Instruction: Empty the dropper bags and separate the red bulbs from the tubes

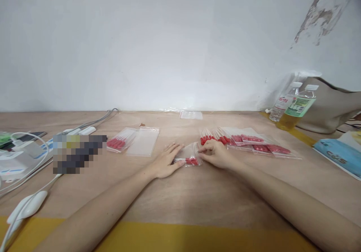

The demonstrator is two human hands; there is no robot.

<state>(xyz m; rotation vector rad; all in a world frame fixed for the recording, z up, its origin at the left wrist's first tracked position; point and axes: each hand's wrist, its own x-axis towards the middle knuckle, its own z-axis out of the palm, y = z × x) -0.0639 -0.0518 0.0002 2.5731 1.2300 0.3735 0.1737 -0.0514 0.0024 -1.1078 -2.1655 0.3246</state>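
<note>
A small clear zip bag (194, 150) lies flat on the table in front of me, with red-ended pieces (192, 161) inside it. My left hand (166, 162) rests on the bag's left part, fingers stretched out and spread. At the bag's right edge my right hand (216, 153) has its fingers pinched together on the plastic. Just behind that hand lie several loose thin pale sticks with red ends (217, 135), partly hidden by it. Filled zip bags (259, 141) with red-ended pieces overlap one another to the right.
Left of my hands lie flat zip bags (144, 141) and one filled bag (120, 141). Another small bag (191, 115) is by the wall. Chargers (18, 162) and cables crowd the left side. Bottles (296, 111), a grey-beige bag (324, 113) and a blue pack (337, 154) stand right.
</note>
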